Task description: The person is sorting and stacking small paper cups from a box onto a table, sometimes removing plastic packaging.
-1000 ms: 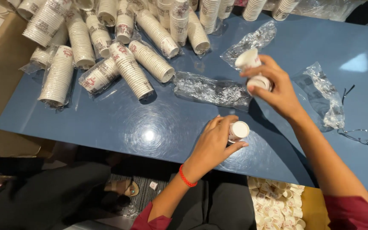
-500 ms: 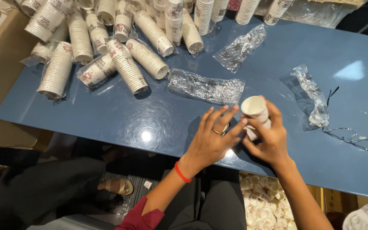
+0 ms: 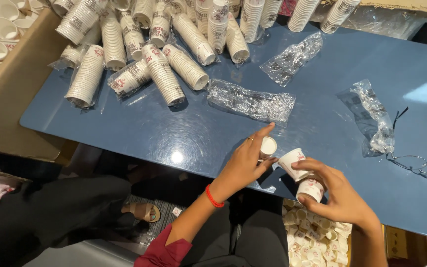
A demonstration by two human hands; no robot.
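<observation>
Both hands hold paper cups [image 3: 292,163] near the table's [image 3: 213,143] front edge.

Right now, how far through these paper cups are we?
Done: three empty plastic sleeves lie flat on the blue table. In hand: left hand holds one small cup; right hand holds two cups. Left: many cup stacks lie at the far edge, several wrapped.

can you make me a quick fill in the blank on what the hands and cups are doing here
1. The left hand holds one small paper ____.
2. The right hand holds ____ cups.
3. The table is coloured ____.
4. A pair of ____ lies near the table's right edge.

Missing words: cup; two; blue; glasses
</observation>
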